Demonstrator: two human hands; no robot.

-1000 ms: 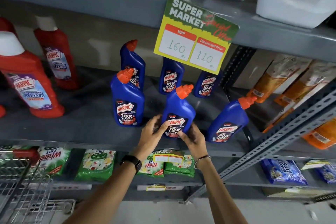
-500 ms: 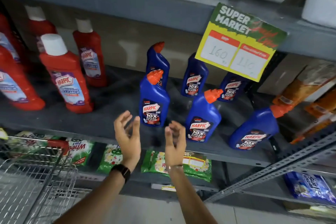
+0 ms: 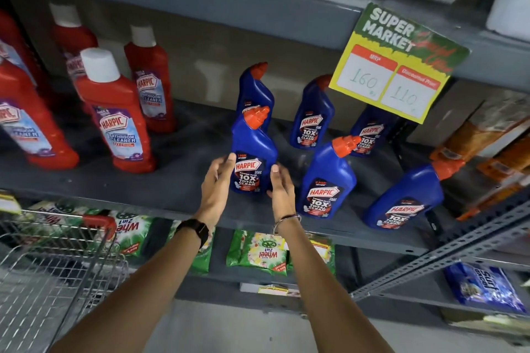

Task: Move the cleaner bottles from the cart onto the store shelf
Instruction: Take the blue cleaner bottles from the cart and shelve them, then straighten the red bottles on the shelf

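Several blue Harpic cleaner bottles with orange caps stand on the grey store shelf point(image 3: 172, 186). My left hand point(image 3: 218, 180) and my right hand point(image 3: 282, 189) flank the front-left blue bottle point(image 3: 252, 152), fingertips touching its lower sides near the label. That bottle stands upright on the shelf. Another blue bottle point(image 3: 327, 178) stands just right of my right hand, and a third point(image 3: 407, 198) leans further right. More blue bottles stand behind. The wire cart point(image 3: 43, 275) with a red handle is at the lower left.
Red Harpic bathroom cleaner bottles point(image 3: 117, 114) fill the shelf's left side. A yellow and green price sign point(image 3: 398, 63) hangs from the upper shelf. Green detergent packets point(image 3: 258, 252) lie on the shelf below. Orange pouches point(image 3: 487, 135) sit at the right, white jugs above.
Both hands let go of the middle blue bottle, drew back open, then moved left onto the sides of the front-left blue bottle. The view shifted left, showing more of the cart.
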